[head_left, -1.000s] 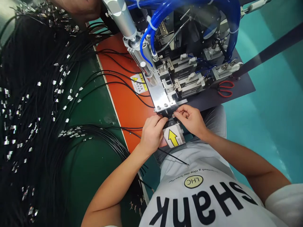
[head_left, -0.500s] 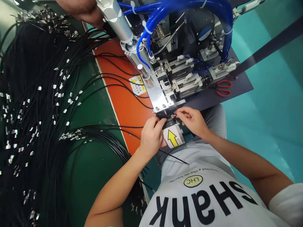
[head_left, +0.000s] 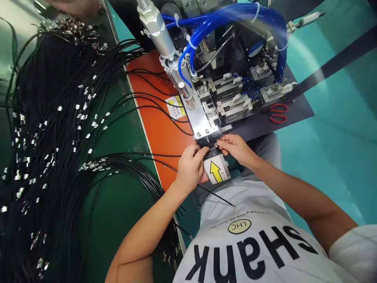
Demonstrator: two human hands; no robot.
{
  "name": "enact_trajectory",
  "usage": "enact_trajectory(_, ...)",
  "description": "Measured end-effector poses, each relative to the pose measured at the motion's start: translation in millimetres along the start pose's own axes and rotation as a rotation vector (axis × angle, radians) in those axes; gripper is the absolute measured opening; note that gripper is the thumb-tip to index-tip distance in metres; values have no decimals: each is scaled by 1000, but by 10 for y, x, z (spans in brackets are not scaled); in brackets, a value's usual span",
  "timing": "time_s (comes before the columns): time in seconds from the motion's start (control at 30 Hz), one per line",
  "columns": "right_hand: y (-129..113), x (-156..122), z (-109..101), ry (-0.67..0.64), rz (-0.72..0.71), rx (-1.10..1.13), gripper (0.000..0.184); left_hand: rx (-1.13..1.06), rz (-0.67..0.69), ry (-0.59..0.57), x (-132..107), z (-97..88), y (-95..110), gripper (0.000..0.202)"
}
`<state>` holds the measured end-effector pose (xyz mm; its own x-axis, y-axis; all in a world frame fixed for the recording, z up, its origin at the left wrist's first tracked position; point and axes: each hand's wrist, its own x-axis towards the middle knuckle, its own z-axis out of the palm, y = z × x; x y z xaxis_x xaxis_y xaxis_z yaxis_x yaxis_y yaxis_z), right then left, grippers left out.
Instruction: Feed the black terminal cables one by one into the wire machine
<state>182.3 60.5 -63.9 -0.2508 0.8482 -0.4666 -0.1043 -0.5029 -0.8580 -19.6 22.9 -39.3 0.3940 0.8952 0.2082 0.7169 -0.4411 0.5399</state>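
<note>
Looks like positioning a black cable at the pneumatic machine's near end.
Left hand pinches it beside the arrow label; right hand's fingers bunched, contents unclear. Next move likely needs steady alignment.

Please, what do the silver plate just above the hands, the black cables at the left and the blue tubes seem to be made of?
Silver plate: probably smooth bare metal, since it shines and carries screws.
Black cables: likely slightly shiny plastic or rubber sheathing, because they bend in soft curves.
Blue tubes: probably smooth plastic, judging by their glossy highlights; the exact kind is unclear.
</note>
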Motion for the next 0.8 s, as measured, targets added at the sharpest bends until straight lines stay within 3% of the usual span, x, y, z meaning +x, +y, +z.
enact_trajectory(0.1, 38, -68, -19, -28, 77, 32, 41, -42, -27, 4, 23, -70, 70, 29)
enact_trajectory(0.17, 65, -171, -62, 56, 102, 27, 48, -101, -74, -28, 30, -228, 139, 24)
enact_trajectory(0.3, 154, -465, -274, 154, 13, -32, 47, -43, -166, -270, -111, -742, 310, 16)
enact_trajectory(0.4, 240, -715, -472, 213, 2, -63, 41, 152, -88, -408, -385, -1002, 480, 15)
enact_trajectory(0.5, 272, -912, -587, 217, 6, -130, 36, 299, 160, -454, -696, -903, 678, 28)
enact_trajectory(0.6, 189, -1030, -583, 183, -66, -257, 31, 358, 475, -457, -915, -568, 835, 13)
enact_trajectory(0.67, 85, -1100, -541, 137, -122, -331, 30, 381, 588, -456, -962, -429, 901, 11)
enact_trajectory(0.73, -16, -1187, -492, 89, -168, -406, 29, 427, 613, -405, -934, -478, 945, 11)
enact_trajectory(0.8, -81, -1286, -434, 40, -212, -498, 29, 510, 551, -274, -875, -690, 969, 18)
